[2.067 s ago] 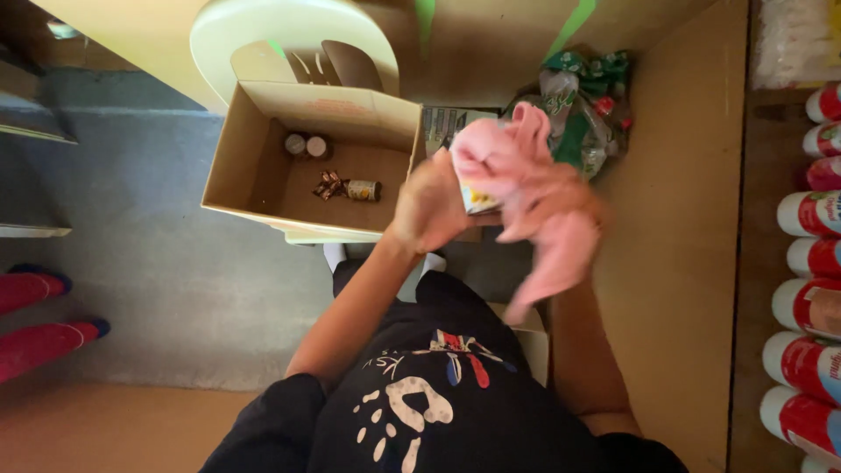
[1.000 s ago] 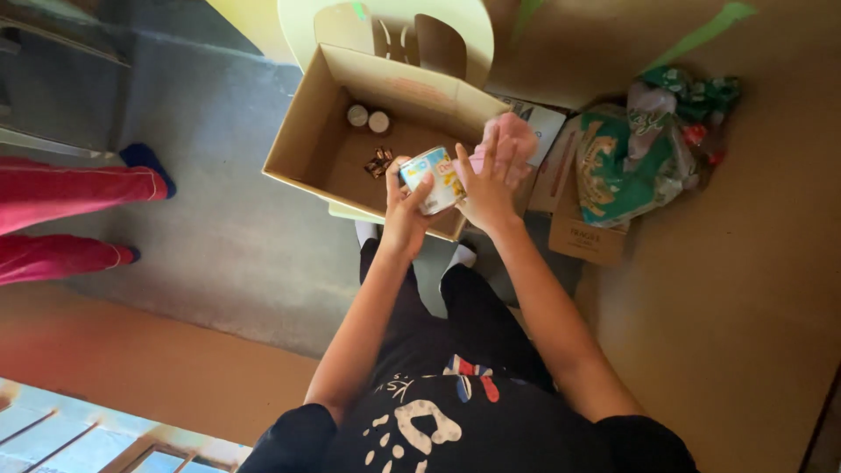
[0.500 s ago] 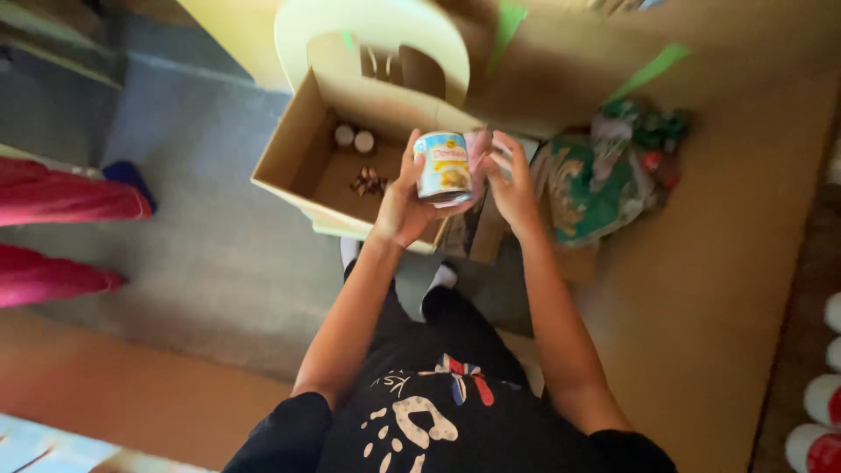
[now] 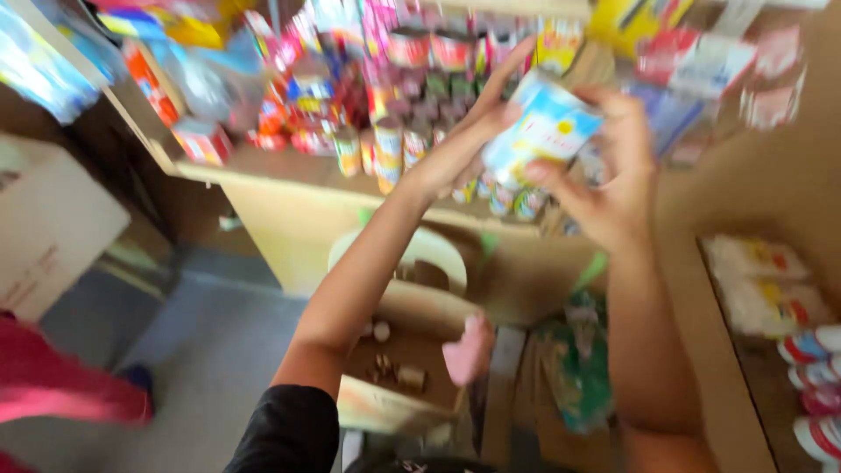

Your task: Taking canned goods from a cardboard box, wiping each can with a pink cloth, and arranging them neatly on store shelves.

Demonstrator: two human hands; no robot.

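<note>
Both my hands are raised in front of a stocked shelf and share one small can [image 4: 545, 127] with a light blue, white and yellow label. My left hand [image 4: 469, 131] grips its left side with fingers spread. My right hand [image 4: 613, 180] cups its right and lower side. Behind the can, rows of similar small cans [image 4: 385, 144] stand on the wooden shelf [image 4: 289, 171]. The picture is motion-blurred. Below, an open cardboard box [image 4: 412, 368] sits on the floor with a few small items in it, and a pink cloth [image 4: 469, 350] lies over its right edge.
Colourful packets [image 4: 289, 96] crowd the shelf's left part. A pale green plastic stool [image 4: 412, 254] stands behind the box. A green packaged bundle [image 4: 578, 368] lies beside it. Red-and-white containers [image 4: 819, 385] line a shelf at right. Someone's pink-clad leg [image 4: 61, 385] is at lower left.
The view has swung up from the floor box to the shelf. My hands have lifted the can from above the box to shelf height. The pink cloth now lies on the box edge.
</note>
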